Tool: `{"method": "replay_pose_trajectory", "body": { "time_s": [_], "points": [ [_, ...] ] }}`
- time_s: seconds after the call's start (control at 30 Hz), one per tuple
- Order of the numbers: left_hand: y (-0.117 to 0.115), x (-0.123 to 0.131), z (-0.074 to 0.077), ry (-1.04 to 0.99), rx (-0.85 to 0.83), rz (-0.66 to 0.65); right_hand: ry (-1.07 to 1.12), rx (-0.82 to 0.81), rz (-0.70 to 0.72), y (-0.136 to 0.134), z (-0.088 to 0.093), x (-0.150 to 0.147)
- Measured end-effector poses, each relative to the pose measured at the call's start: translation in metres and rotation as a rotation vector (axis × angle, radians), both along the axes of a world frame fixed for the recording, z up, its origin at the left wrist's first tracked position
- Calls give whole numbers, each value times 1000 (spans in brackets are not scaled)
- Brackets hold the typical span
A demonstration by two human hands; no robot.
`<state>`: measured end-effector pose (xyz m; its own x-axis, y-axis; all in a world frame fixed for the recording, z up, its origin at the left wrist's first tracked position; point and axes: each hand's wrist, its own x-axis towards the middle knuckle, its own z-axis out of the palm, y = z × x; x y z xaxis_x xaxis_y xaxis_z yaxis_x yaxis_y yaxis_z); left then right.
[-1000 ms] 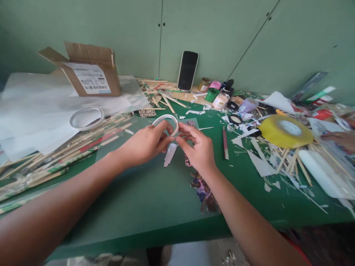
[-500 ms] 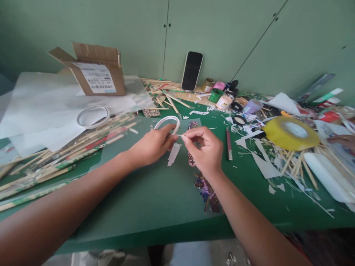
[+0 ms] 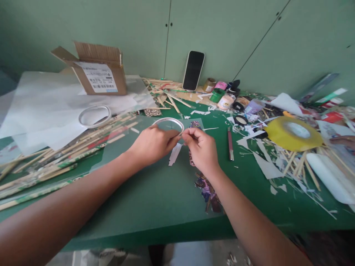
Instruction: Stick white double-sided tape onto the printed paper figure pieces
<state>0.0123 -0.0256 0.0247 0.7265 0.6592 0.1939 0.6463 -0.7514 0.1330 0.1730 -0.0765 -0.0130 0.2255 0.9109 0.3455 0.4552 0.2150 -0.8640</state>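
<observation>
My left hand (image 3: 152, 145) is closed around the near rim of a thin white tape roll (image 3: 169, 122), held just above the green table (image 3: 155, 199). My right hand (image 3: 202, 149) is closed in a pinch at the roll's right edge, thumb and forefinger on the tape's free end. A white paper strip (image 3: 174, 154) lies on the table under the two hands. A colourful printed cutout (image 3: 206, 190) lies beneath my right wrist.
A second white tape roll (image 3: 94, 116) rests on white paper at the left, beside an open cardboard box (image 3: 97, 70). Bamboo sticks (image 3: 63, 155) lie at the left. A phone (image 3: 193, 70) leans on the wall. A yellow tape roll (image 3: 292, 133), a red cutter (image 3: 230, 143), small jars and scraps crowd the right.
The roll has tipped from upright to nearly flat in my left hand. My right hand has closed in from a short pulled length to a pinch right at the roll's edge.
</observation>
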Motion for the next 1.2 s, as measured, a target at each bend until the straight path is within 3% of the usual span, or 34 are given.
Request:
{"method": "replay_pose_trajectory", "body": {
  "time_s": [0.17, 0.33, 0.6, 0.8, 0.9, 1.07, 1.2],
  "points": [
    [-2, 2, 2, -145, -28, 5, 357, -14, 14, 6, -6, -8],
    [-3, 4, 0, -228, -100, 3, 435, 51, -40, 7, -9, -12],
    [3, -1, -6, -133, 62, -24, 46, 48, -99, -2, 2, -5],
    [2, 0, -4, -64, 63, 57, -214, 110, -20, -3, 3, 0],
    [0, -1, -4, -115, 68, 54, -58, 32, -7, -2, 1, -2],
    [0, 1, -9, -266, 100, 22, 524, -50, 121, 1, -7, -13],
    [0, 5, -12, -306, 78, 29, 653, -49, 158, 3, -10, -17]
  ]
}}
